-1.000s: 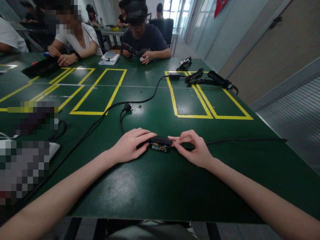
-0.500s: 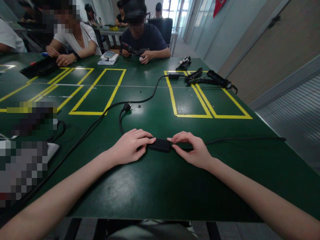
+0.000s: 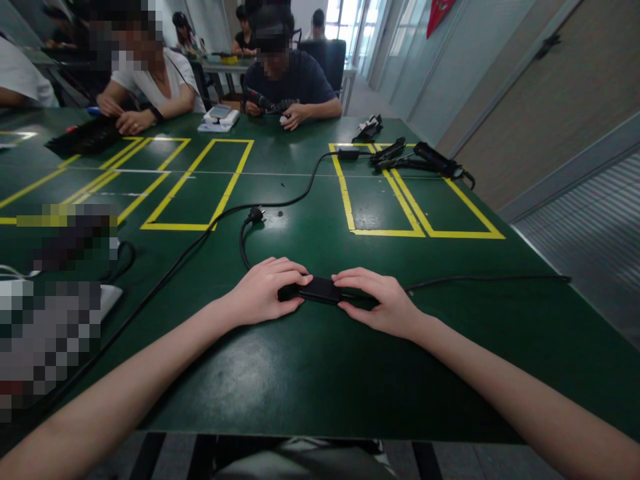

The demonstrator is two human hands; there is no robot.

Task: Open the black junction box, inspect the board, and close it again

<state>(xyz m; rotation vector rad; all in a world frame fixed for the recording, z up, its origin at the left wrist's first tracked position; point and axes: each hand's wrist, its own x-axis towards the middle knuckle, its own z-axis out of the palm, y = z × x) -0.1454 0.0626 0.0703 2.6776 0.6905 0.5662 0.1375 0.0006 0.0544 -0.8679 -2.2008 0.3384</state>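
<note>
A small black power adapter [image 3: 319, 290] lies flat on the green table [image 3: 320, 373], close to me. My left hand [image 3: 265, 290] grips its left end, fingers curled over the top. My right hand [image 3: 380, 300] presses on its right end with closed fingers. One black cable [image 3: 490, 279] runs from the adapter to the right edge of the table. Another black cable loops left and ends in a plug [image 3: 255, 215] behind my left hand.
Yellow tape rectangles [image 3: 390, 200] mark the table. A long black cord [image 3: 300, 197] crosses to more black adapters and cables [image 3: 425, 159] at the far right. Two people sit across the table working with their hands; a white device [image 3: 219, 117] lies between them. Blurred items sit at the left.
A second ago the adapter's case was lifted, showing a green circuit board. The black cover has since come down over it, and both hands have closed in on its ends.
</note>
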